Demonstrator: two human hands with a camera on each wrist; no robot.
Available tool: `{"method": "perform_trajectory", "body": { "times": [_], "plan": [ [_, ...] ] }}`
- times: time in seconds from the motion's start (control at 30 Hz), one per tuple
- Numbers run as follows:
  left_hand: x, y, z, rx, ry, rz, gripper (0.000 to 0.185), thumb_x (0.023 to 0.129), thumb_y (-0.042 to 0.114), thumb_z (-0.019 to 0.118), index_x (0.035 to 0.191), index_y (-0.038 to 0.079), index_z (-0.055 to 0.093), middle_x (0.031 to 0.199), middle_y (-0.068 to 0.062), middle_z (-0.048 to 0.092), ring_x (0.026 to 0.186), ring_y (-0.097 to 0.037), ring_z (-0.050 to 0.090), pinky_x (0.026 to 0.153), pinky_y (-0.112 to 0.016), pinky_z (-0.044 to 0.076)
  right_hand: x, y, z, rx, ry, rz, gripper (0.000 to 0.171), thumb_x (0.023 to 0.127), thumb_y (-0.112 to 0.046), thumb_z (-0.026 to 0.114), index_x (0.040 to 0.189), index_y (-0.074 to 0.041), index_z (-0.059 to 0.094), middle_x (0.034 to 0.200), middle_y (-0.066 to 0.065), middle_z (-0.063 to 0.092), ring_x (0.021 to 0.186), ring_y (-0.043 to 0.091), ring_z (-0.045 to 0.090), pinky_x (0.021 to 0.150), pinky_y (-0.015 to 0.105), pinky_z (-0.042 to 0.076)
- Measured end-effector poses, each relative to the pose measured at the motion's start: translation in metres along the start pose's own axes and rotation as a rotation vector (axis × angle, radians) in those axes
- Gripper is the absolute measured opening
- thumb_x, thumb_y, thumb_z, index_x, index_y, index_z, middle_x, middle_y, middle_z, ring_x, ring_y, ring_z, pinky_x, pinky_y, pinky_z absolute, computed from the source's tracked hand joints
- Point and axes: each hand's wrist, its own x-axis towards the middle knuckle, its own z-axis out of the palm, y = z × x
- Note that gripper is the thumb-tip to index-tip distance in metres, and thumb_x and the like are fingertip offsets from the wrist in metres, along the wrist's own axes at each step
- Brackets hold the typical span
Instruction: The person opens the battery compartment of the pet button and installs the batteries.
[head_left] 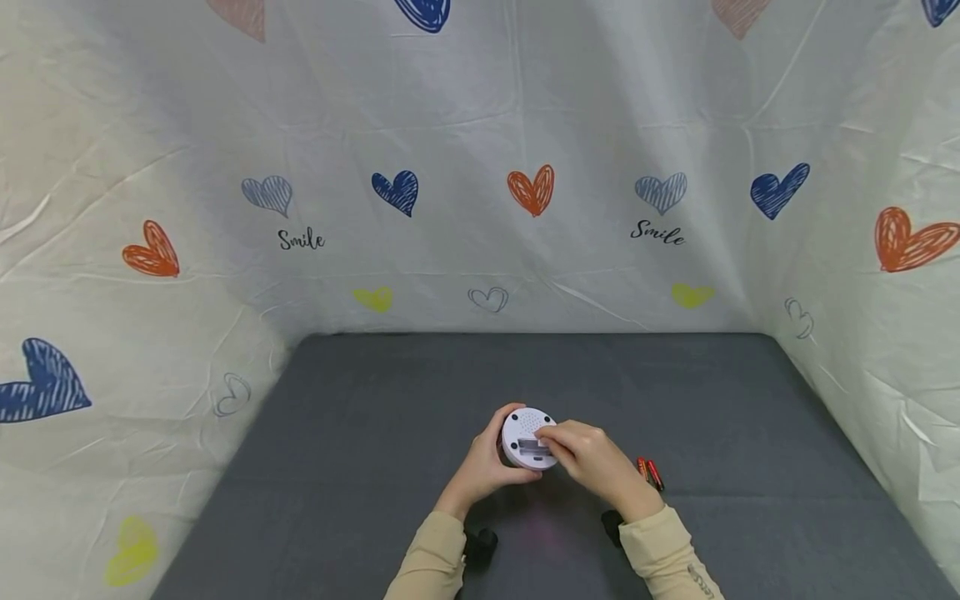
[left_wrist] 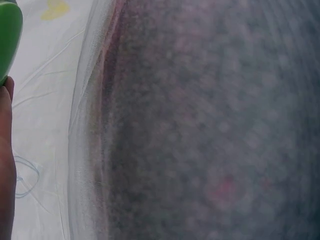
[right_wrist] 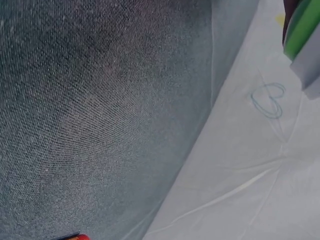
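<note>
My left hand (head_left: pixel 487 458) grips a round device (head_left: pixel 530 421) from its left side, fingers over the top edge and thumb below. Its white underside faces up, with speaker holes, dark round feet and a recessed battery compartment (head_left: pixel 529 447). In the left wrist view the device's green side (left_wrist: pixel 7 37) shows against the fingertips. My right hand (head_left: pixel 596 462) is bent over the compartment, thumb and forefinger pinching a small white piece (head_left: pixel 542 442). That piece is mostly covered by the fingers, so its exact shape is hidden.
Red-and-black batteries (head_left: pixel 650 473) lie on the dark grey tabletop (head_left: pixel 405 392), just right of my right wrist. A white cloth with printed hearts (head_left: pixel 531 190) hangs behind the table and along both sides. Black wrist gear (head_left: pixel 480 546) sits under the sleeves.
</note>
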Motion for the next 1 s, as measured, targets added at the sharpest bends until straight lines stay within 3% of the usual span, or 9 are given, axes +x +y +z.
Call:
{"method": "perform_trajectory", "body": {
  "times": [0.37, 0.5, 0.73, 1.0],
  "plan": [
    [-0.001, -0.002, -0.003, -0.009, 0.002, -0.045, 0.088, 0.066, 0.004, 0.083, 0.138, 0.014, 0.034, 0.126, -0.006, 0.048, 0.108, -0.018, 0.049, 0.085, -0.031, 0.044, -0.003, 0.000, 0.004, 0.102, 0.026, 0.043, 0.022, 0.077, -0.002, 0.073, 0.099, -0.004, 0.070, 0.091, 0.004, 0.067, 0.080, 0.013, 0.062, 0.066, 0.024, 0.050],
    [-0.001, -0.002, -0.004, -0.011, 0.007, -0.037, 0.088, 0.066, 0.005, 0.083, 0.138, 0.013, 0.034, 0.126, -0.006, 0.048, 0.108, -0.018, 0.049, 0.085, -0.032, 0.043, -0.003, -0.001, 0.002, 0.117, 0.013, 0.034, 0.023, 0.076, -0.003, 0.075, 0.099, -0.004, 0.071, 0.094, 0.003, 0.067, 0.086, 0.014, 0.062, 0.072, 0.023, 0.049],
    [-0.002, -0.003, -0.006, -0.024, 0.035, -0.036, 0.089, 0.065, 0.005, 0.084, 0.138, 0.013, 0.034, 0.125, -0.006, 0.049, 0.107, -0.018, 0.050, 0.088, -0.031, 0.041, -0.010, 0.009, -0.016, 0.046, 0.091, 0.001, 0.026, 0.072, 0.001, 0.075, 0.097, -0.004, 0.070, 0.095, 0.006, 0.068, 0.089, 0.019, 0.064, 0.077, 0.024, 0.048],
    [-0.003, -0.003, -0.010, -0.078, 0.054, -0.056, 0.091, 0.064, 0.001, 0.083, 0.139, 0.013, 0.033, 0.125, -0.009, 0.047, 0.105, -0.022, 0.050, 0.083, -0.031, 0.046, -0.047, 0.037, -0.055, -0.086, 0.119, 0.128, 0.025, 0.075, -0.004, 0.074, 0.099, -0.004, 0.071, 0.101, 0.009, 0.067, 0.089, 0.020, 0.064, 0.073, 0.022, 0.049]
  ]
}}
